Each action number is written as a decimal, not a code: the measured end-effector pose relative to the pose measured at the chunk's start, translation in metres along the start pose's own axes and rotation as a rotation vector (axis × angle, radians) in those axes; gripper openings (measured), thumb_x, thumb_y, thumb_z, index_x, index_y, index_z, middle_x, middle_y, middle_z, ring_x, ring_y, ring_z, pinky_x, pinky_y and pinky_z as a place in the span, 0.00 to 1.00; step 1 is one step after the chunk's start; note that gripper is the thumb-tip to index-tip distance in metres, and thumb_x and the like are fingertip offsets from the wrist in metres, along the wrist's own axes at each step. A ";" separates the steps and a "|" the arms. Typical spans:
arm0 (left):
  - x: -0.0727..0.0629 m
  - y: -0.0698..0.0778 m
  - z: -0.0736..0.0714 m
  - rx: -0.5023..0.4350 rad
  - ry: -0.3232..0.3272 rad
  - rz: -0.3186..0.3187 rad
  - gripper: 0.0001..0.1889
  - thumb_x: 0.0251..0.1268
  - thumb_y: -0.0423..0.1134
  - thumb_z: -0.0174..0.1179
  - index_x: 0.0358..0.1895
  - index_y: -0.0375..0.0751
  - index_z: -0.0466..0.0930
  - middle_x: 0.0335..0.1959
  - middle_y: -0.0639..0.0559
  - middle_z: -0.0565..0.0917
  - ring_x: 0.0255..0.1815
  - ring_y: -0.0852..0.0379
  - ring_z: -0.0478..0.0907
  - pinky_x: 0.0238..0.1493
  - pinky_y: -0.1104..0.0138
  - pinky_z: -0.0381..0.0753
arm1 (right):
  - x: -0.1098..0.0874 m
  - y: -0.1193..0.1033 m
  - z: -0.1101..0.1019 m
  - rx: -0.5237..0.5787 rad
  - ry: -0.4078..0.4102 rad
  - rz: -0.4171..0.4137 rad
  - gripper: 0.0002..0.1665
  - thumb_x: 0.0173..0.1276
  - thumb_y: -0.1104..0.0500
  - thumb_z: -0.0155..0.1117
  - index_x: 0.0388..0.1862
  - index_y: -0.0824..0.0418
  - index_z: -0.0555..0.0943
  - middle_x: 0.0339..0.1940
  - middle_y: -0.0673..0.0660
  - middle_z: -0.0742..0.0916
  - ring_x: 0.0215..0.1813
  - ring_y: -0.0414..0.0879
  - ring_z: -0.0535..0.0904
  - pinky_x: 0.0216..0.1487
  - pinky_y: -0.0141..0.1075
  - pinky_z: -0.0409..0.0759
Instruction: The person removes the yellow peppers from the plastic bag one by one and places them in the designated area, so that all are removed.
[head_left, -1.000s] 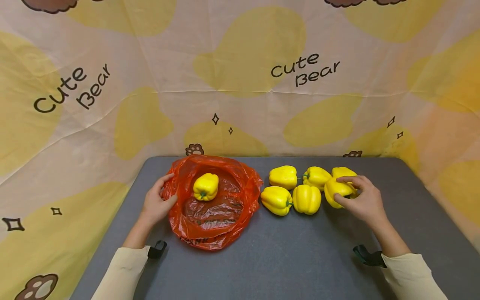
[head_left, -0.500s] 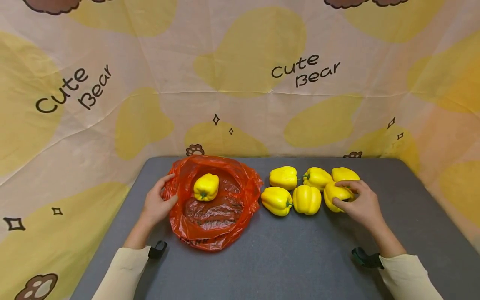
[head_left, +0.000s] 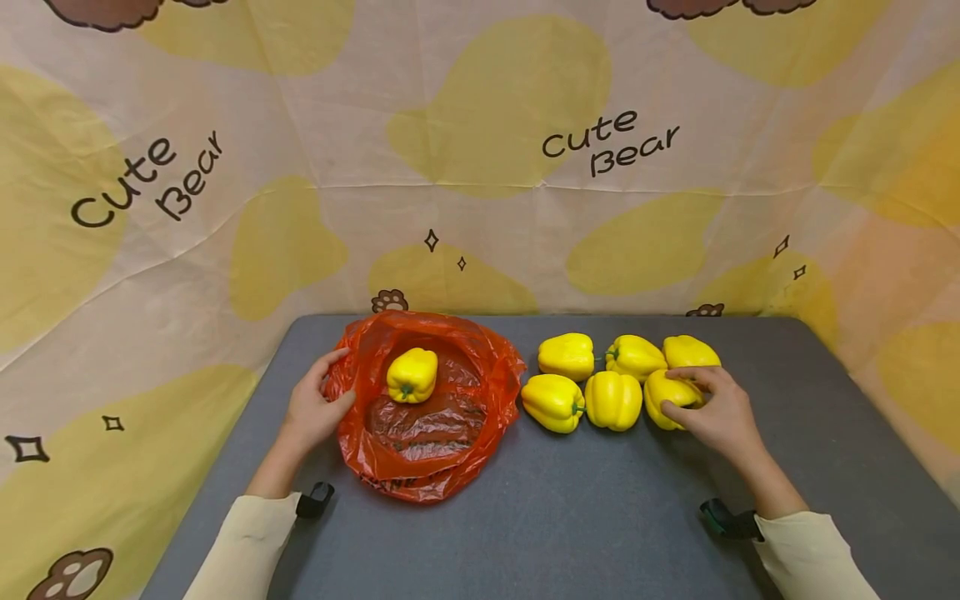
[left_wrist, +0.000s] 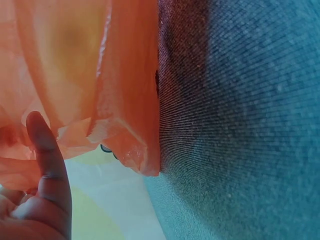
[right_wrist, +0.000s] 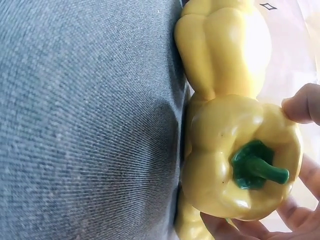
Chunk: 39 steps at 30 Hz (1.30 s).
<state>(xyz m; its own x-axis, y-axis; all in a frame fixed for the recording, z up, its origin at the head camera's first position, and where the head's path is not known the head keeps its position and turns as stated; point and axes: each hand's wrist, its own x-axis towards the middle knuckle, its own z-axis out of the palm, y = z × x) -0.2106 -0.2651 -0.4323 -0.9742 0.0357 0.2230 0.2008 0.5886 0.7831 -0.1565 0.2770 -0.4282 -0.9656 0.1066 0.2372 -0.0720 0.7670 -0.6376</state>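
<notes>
At the left of the table, a red plastic bag (head_left: 495,350) stands with its mouth wide, one yellow bell pepper (head_left: 412,376) lying inside. My left hand (head_left: 315,400) holds the bag's left side between thumb and fingers; in the left wrist view the thumb (left_wrist: 50,170) lies against the thin plastic. On the right, my right hand (head_left: 718,408) grips another yellow bell pepper (right_wrist: 215,150), its green stem (right_wrist: 260,167) facing the right wrist camera. That pepper is at the right end of the front row, down at table level. The right palm hides part of it in the head view.
Several more yellow bell peppers stand close together right of the bag, among them a front-row pepper (head_left: 613,400) and a back-row pepper (head_left: 690,351). They rest on a grey table (head_left: 525,525). A printed cloth (head_left: 480,208) hangs behind the table.
My right hand has lowered the gripped pepper and brought it slightly left, beside the front-row peppers. The left hand and the bag have hardly moved.
</notes>
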 end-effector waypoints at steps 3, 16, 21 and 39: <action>0.000 0.000 0.000 0.000 -0.004 -0.008 0.32 0.57 0.31 0.60 0.68 0.43 0.66 0.57 0.34 0.77 0.38 0.47 0.83 0.32 0.74 0.81 | 0.000 0.000 0.001 0.003 -0.002 0.001 0.27 0.52 0.56 0.74 0.51 0.63 0.82 0.54 0.67 0.77 0.52 0.63 0.72 0.50 0.56 0.73; 0.000 0.000 0.000 -0.020 -0.003 0.016 0.32 0.57 0.30 0.60 0.68 0.41 0.66 0.58 0.33 0.76 0.38 0.53 0.82 0.33 0.75 0.80 | -0.001 0.005 0.006 0.012 -0.018 0.007 0.27 0.52 0.57 0.75 0.51 0.64 0.81 0.56 0.68 0.76 0.52 0.64 0.73 0.51 0.58 0.73; 0.000 0.001 0.000 -0.005 -0.009 0.003 0.32 0.58 0.32 0.60 0.68 0.43 0.65 0.59 0.34 0.75 0.42 0.43 0.82 0.34 0.75 0.79 | -0.002 0.006 0.008 0.011 -0.009 0.004 0.27 0.52 0.56 0.75 0.51 0.64 0.81 0.56 0.68 0.75 0.52 0.64 0.73 0.51 0.58 0.73; -0.001 -0.001 0.001 -0.018 -0.021 -0.010 0.32 0.58 0.31 0.60 0.68 0.43 0.65 0.57 0.33 0.76 0.41 0.43 0.83 0.32 0.74 0.80 | -0.004 0.004 0.010 -0.051 -0.008 -0.063 0.28 0.49 0.55 0.77 0.50 0.64 0.81 0.52 0.68 0.78 0.51 0.64 0.72 0.46 0.58 0.71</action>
<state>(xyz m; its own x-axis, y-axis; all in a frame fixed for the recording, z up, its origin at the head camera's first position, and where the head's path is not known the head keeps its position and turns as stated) -0.2102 -0.2650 -0.4339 -0.9780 0.0468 0.2034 0.1930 0.5747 0.7953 -0.1556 0.2732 -0.4388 -0.9614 0.0522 0.2701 -0.1202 0.8035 -0.5831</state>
